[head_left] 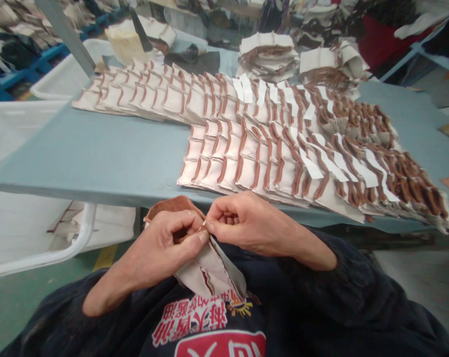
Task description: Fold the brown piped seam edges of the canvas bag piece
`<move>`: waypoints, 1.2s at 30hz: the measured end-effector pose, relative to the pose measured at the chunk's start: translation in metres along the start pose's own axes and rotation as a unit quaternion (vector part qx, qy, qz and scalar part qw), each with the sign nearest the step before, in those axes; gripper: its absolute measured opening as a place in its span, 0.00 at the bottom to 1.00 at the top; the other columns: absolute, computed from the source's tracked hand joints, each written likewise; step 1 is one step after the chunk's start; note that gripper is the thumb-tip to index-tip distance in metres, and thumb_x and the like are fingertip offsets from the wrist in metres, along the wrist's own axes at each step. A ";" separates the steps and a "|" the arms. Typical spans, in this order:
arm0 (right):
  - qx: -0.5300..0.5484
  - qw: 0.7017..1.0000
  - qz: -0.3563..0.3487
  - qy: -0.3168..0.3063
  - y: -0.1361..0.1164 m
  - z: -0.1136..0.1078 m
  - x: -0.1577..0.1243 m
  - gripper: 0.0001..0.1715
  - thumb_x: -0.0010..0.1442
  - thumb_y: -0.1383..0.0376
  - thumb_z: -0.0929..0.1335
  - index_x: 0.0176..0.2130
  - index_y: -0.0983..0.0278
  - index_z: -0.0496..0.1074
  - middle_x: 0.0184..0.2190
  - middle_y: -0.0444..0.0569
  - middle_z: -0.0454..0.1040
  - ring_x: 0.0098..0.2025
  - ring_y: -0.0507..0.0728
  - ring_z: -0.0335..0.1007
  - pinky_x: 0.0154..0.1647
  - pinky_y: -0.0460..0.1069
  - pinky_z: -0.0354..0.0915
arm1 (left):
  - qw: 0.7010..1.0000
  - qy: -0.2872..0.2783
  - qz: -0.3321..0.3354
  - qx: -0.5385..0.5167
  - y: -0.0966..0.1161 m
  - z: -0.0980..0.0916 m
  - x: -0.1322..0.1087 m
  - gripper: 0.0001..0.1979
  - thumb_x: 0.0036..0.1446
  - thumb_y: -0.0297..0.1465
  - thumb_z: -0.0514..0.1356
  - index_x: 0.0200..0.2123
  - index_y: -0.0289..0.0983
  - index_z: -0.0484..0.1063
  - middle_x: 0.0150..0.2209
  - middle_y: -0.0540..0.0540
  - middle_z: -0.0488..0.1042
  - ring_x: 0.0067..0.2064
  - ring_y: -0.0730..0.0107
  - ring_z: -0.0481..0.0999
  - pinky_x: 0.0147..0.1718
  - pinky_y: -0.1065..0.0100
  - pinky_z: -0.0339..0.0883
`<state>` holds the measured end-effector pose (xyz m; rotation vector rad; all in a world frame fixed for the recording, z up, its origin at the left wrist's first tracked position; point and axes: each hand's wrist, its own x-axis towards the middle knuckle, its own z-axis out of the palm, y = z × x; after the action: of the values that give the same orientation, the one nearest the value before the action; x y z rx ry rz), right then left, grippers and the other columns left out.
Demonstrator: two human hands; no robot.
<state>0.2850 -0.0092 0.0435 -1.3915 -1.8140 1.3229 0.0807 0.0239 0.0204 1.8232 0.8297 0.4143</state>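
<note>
A sewn piece of off-white and reddish-brown fabric (205, 270) hangs in front of my chest, near the table's front edge. My left hand (170, 243) is closed on it, thumb and fingers pinching a seam. Against that same spot, my right hand (245, 223) pinches with thumb and forefinger at a small pale end of the seam; its other fingers are curled. The fingertips of both hands nearly touch. A brown part of the piece curves up behind my left hand.
Long overlapping rows of similar pieces (247, 158) lie on the blue-grey table (98, 153), some with white strips (336, 161). Stacked pieces (267, 54) stand behind. White bins (20, 129) and a curved white rail (79, 243) are at the left.
</note>
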 end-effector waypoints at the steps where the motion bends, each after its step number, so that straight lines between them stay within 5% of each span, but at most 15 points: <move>1: -0.006 1.000 0.001 0.005 0.000 0.001 0.000 0.10 0.59 0.76 0.69 0.28 0.66 0.72 0.21 0.36 0.67 0.23 0.45 0.58 0.23 0.41 0.54 | 1.000 -0.001 -0.004 0.012 0.000 0.000 -0.001 0.17 0.61 0.36 0.56 0.21 0.39 0.60 0.22 0.56 0.58 0.25 0.76 0.58 0.22 0.73 0.53; 11: -0.092 0.994 -0.046 0.029 0.008 0.009 0.001 0.10 0.59 0.77 0.70 0.29 0.65 0.71 0.21 0.36 0.68 0.24 0.47 0.62 0.27 0.44 0.54 | 0.998 0.032 -0.025 0.044 0.000 0.004 -0.001 0.14 0.59 0.35 0.54 0.22 0.38 0.64 0.23 0.54 0.61 0.25 0.74 0.62 0.23 0.73 0.54; 18: -0.312 0.934 -0.170 0.036 0.011 0.007 0.007 0.10 0.66 0.71 0.66 0.32 0.66 0.74 0.27 0.47 0.76 0.28 0.52 0.63 0.30 0.49 0.51 | 0.992 -0.035 -0.074 -0.093 -0.013 0.000 -0.003 0.16 0.62 0.40 0.57 0.25 0.39 0.63 0.23 0.56 0.58 0.24 0.76 0.57 0.21 0.74 0.51; 22: -0.200 0.964 -0.175 -0.002 0.011 -0.001 0.007 0.07 0.63 0.73 0.69 0.32 0.65 0.74 0.24 0.41 0.72 0.26 0.49 0.61 0.29 0.46 0.55 | 0.991 -0.046 -0.069 -0.109 -0.009 -0.002 -0.007 0.16 0.62 0.39 0.58 0.24 0.39 0.63 0.22 0.57 0.57 0.24 0.76 0.56 0.21 0.74 0.50; 28: -0.028 0.997 -0.076 0.008 0.013 0.000 -0.005 0.07 0.65 0.70 0.69 0.33 0.66 0.74 0.24 0.39 0.72 0.24 0.47 0.64 0.26 0.43 0.59 | 0.998 0.031 -0.029 -0.036 -0.001 0.002 -0.011 0.16 0.63 0.36 0.57 0.24 0.37 0.69 0.22 0.54 0.64 0.24 0.75 0.62 0.22 0.73 0.55; 36: -0.101 0.983 -0.082 0.126 0.021 0.025 -0.013 0.04 0.62 0.71 0.72 0.33 0.66 0.77 0.25 0.41 0.75 0.25 0.49 0.67 0.29 0.45 0.60 | 0.995 0.096 -0.017 0.032 -0.008 0.007 -0.011 0.16 0.66 0.35 0.56 0.26 0.37 0.71 0.30 0.48 0.75 0.33 0.67 0.73 0.29 0.69 0.63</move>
<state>0.2783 -0.0303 0.0167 -1.4054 -1.8810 0.8557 0.0749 0.0131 0.0116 1.8441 1.0158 0.5537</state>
